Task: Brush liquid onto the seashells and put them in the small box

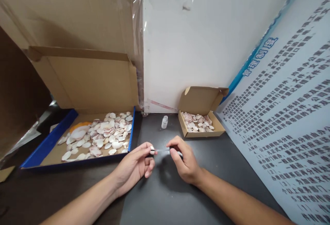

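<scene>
Left hand (140, 159) pinching a small pale piece (152, 148), right hand's grip (184, 159) closed on a slim tool (163, 150), both above the bench (154, 207)! A loose pinch could drop the piece; a careless knuckle could topple the small bottle (164, 123) on the far side.

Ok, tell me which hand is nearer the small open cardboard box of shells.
Right. The right hand is in front of the small box, slightly to its left; the left hand is farther away, also in front but well to the left.
</scene>
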A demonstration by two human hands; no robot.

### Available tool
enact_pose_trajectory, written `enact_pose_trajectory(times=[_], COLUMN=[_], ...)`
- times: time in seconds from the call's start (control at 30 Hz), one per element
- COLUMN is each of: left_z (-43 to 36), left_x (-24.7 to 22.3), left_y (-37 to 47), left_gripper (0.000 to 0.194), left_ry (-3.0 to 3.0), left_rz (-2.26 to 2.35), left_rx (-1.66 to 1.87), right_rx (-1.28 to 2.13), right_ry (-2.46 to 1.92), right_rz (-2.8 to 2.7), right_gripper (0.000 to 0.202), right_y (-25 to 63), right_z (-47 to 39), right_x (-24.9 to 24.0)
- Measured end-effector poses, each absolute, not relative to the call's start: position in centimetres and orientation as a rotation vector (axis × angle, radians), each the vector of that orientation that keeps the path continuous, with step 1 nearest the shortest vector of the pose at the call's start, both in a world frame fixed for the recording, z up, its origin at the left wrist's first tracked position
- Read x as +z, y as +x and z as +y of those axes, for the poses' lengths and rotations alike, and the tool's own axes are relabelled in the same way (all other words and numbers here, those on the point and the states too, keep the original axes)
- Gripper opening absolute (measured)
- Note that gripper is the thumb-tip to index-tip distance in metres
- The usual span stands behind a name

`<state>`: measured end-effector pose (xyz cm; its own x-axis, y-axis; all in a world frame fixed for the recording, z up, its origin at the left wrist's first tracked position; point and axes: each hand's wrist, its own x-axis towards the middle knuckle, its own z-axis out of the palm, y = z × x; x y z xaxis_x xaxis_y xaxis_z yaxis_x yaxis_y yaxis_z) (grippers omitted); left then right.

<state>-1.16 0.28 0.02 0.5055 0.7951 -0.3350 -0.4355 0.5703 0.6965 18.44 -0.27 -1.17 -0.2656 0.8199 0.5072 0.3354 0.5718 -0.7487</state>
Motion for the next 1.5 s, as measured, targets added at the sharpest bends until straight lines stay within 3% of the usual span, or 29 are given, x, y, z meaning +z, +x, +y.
enact_pose_trajectory(times=[0.77,1.5], left_z=[-0.47,-0.63], left_x=[0.52,0.59], left_y=[-1.51,-1.49], left_gripper=[0.004,0.011], left_ry=[0.674,0.591], left_rz=[0.763,0.738], left_rx=[0.791,0.832], right_rx=[0.553,0.451], right_ry=[-0.887,-0.932], right_rz=[-1.908,-1.872], right_gripper=[0.017,0.014], right_y=[18.49,18.48], right_z=[-0.76,-0.63], right_x=[-0.67,-0.78])
